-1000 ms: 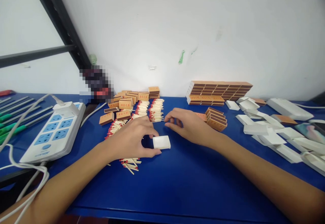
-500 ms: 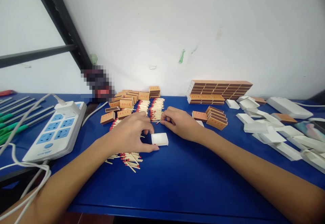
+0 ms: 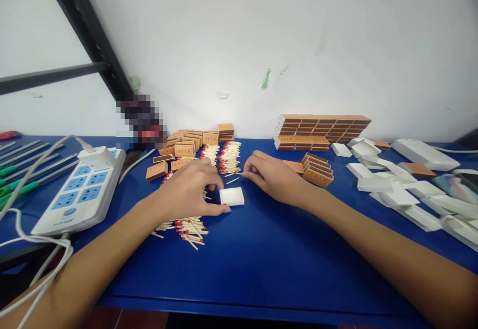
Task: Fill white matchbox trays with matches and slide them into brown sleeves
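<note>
A small white matchbox tray (image 3: pixel 232 196) lies on the blue table (image 3: pixel 261 264). My left hand (image 3: pixel 186 192) curls around its left end, thumb and forefinger touching it. My right hand (image 3: pixel 271 175) is pinched at the near edge of a neat pile of red-tipped matches (image 3: pixel 229 157), fingertips on a few matches. One match (image 3: pixel 232 180) lies loose just behind the tray. More loose matches (image 3: pixel 186 228) are scattered under my left wrist.
Orange matchbox sleeves (image 3: pixel 184 149) are heaped behind the matches, and stacked ones (image 3: pixel 321 131) stand by the wall. A small stack (image 3: pixel 317 169) sits by my right wrist. White trays (image 3: pixel 396 189) spread at right. A power strip (image 3: pixel 82 189) and screwdrivers (image 3: pixel 22 172) lie at left.
My right hand reached left to the match pile and pinched matches there. A loose match now lies behind the tray. My left hand stays on the tray.
</note>
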### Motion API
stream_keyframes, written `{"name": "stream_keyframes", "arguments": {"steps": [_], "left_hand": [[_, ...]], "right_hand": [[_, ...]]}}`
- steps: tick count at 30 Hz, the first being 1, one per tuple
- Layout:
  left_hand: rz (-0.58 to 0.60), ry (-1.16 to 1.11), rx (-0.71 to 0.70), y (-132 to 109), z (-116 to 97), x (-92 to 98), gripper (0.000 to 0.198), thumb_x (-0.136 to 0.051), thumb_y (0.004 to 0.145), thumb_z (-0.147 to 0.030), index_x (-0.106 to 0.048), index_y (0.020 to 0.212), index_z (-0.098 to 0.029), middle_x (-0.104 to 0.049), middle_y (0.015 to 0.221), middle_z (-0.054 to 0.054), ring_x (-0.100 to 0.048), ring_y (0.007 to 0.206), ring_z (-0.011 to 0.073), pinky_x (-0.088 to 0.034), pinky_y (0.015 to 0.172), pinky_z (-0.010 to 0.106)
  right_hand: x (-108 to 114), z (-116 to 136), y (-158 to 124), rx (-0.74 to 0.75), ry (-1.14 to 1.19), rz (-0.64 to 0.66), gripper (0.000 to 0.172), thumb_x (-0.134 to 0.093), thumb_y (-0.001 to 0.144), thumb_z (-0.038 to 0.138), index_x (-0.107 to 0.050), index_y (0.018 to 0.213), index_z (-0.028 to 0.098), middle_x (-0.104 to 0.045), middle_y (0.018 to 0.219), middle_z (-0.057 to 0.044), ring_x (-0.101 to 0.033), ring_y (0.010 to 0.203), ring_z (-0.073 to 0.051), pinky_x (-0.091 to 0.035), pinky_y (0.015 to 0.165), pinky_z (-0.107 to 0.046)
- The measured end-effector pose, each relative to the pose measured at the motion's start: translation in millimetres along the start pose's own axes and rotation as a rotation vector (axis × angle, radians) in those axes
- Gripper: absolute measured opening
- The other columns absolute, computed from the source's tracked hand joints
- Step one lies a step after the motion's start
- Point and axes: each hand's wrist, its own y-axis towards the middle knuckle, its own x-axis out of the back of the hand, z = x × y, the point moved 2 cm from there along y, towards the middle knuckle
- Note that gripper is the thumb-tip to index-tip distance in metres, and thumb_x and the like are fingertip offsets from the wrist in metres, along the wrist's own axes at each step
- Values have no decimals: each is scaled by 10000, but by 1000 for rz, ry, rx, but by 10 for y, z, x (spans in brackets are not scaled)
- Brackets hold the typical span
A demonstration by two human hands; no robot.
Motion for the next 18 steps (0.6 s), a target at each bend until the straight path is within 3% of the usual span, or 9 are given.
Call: {"name": "stream_keyframes", "arguments": {"steps": [5,11,15,18], "left_hand": [[-56,13,-42,8,-9,0,368,-858,832,-538,-758,860,-185,-644,745,12,-555,780,201,-397,731,347],[-91,51,-93,8,-23,-4,378,-856,838,-535,-762,884,-172,-654,750,29,-557,806,220,-400,736,353],[-97,72,-107,8,-24,-1,376,-857,840,-529,-759,877,-168,-649,742,26,-549,801,217,-396,734,351],[-91,70,-87,4,-27,9,365,-860,837,-521,-772,897,-172,-651,744,22,-550,801,215,-394,731,347]], "right_hand": [[180,217,-151,23,-7,10,101,-568,1066,271,-625,1001,221,-610,1019,-39,-563,781,-168,-396,689,-303],[119,506,-275,114,-15,106,99,-565,1053,212,-619,971,195,-639,1014,-51,-575,731,-148,-384,636,-289],[89,493,-265,164,-1,81,87,-612,1034,208,-648,958,186,-638,993,-44,-569,740,-144,-393,657,-285],[106,373,-215,145,23,-20,92,-599,1046,221,-657,981,191,-622,946,-31,-553,743,-149,-387,658,-287]]}}
